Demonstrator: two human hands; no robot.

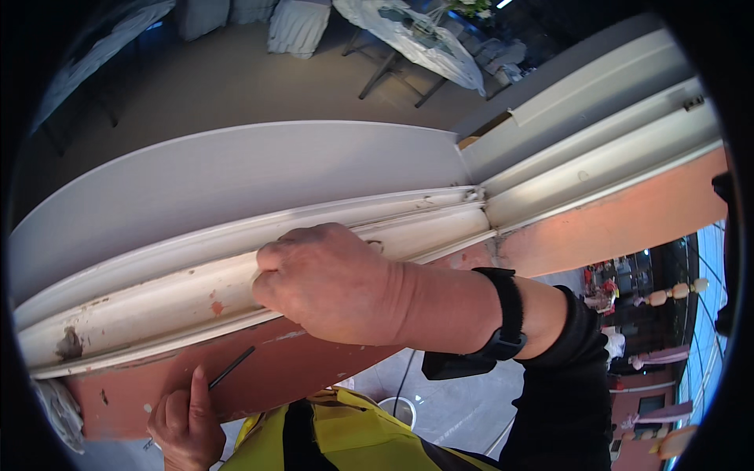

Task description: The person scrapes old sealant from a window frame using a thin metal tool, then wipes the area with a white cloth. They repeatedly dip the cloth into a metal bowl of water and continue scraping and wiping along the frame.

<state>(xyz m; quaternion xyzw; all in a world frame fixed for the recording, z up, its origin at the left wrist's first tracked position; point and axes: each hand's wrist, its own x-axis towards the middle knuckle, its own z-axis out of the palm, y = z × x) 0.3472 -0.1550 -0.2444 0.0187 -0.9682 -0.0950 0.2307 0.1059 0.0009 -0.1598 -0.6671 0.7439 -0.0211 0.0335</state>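
My right hand (326,282) is closed in a fist over the white window frame (440,232), its fingers turned down and away. Whatever it may hold is hidden beneath it. Below and to the left, my left hand (188,424) is closed round a thin dark rod (232,367), which sticks out past the thumb over the reddish-brown sill (314,357). The rod's kind does not show. Patches of dirt and worn paint mark the frame's channel, with a grey-brown lump (69,344) at its left end.
A pale upright panel (298,165) runs behind the frame, which turns a corner at the right. Beyond it stand covered tables (428,43). A crumpled pale sheet (59,412) hangs at the lower left. On the floor below is a white bucket (399,410).
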